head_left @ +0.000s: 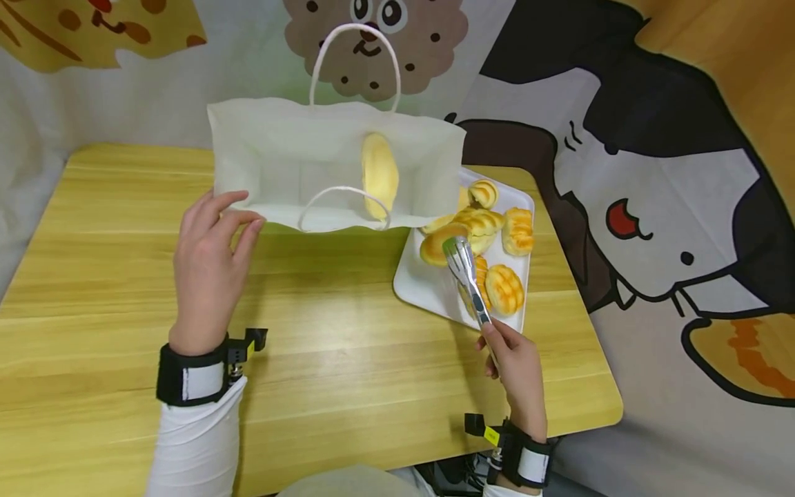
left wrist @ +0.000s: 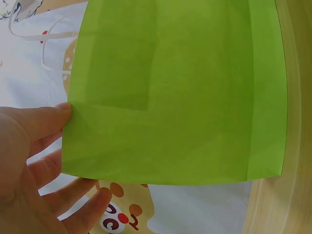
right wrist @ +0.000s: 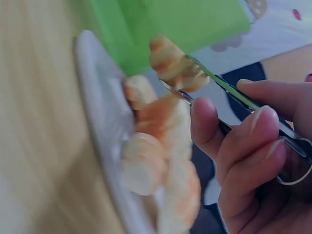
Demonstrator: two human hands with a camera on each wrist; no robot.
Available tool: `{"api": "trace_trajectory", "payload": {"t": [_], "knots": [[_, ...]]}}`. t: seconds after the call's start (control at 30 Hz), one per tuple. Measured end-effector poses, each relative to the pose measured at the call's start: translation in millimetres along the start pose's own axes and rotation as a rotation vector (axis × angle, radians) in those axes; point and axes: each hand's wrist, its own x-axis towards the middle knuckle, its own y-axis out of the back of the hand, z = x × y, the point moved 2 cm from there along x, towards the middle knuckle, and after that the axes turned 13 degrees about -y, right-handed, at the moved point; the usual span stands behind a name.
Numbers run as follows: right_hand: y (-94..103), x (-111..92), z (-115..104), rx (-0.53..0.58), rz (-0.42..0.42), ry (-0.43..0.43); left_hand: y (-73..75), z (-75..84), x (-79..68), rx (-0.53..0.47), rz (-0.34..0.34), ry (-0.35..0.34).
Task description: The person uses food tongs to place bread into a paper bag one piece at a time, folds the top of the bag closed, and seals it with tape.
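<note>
A paper bag (head_left: 335, 166), white inside and green outside, stands with its mouth toward me. Inside it lies a long pale-yellow bread (head_left: 379, 172). My left hand (head_left: 211, 262) pinches the bag's near left corner between thumb and fingers. In the left wrist view, that hand (left wrist: 34, 161) is at the edge of the green side (left wrist: 170, 97). My right hand (head_left: 512, 366) grips metal tongs (head_left: 472, 283) over a tray. Between the tong tips is a browned bread roll (right wrist: 173, 63), raised above other breads in the right wrist view.
The white tray (head_left: 428, 293) sits right of the bag, partly behind it, bearing several breads, among them a scored round bun (head_left: 504, 290). All stand on a wooden table (head_left: 335, 366). A printed cloth (head_left: 248, 41) hangs behind and to the right.
</note>
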Motion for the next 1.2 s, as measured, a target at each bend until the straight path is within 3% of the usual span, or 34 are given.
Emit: {"api": "trace_trajectory", "payload": {"t": [0.27, 0.43, 0.53, 0.93, 1.2], "knots": [[32.0, -14, -24, 0.187, 0.216, 0.031, 1.6, 1.7, -1.8, 0.007, -0.006, -0.001], [40.7, -19, -44, 0.314, 0.280, 0.170, 2.7, 2.1, -2.5, 0.013, -0.010, 0.007], [38.7, -21, -60, 0.330, 0.296, 0.279, 3.6, 2.1, -2.9, 0.014, -0.003, 0.003], [17.4, -34, -110, 0.024, 0.337, 0.586, 5.1, 3.4, -4.0, 0.017, 0.017, -0.034], [5.2, -29, -126, -0.154, 0.345, 0.641, 4.6, 3.3, -3.8, 0.011, 0.022, -0.038]]}}
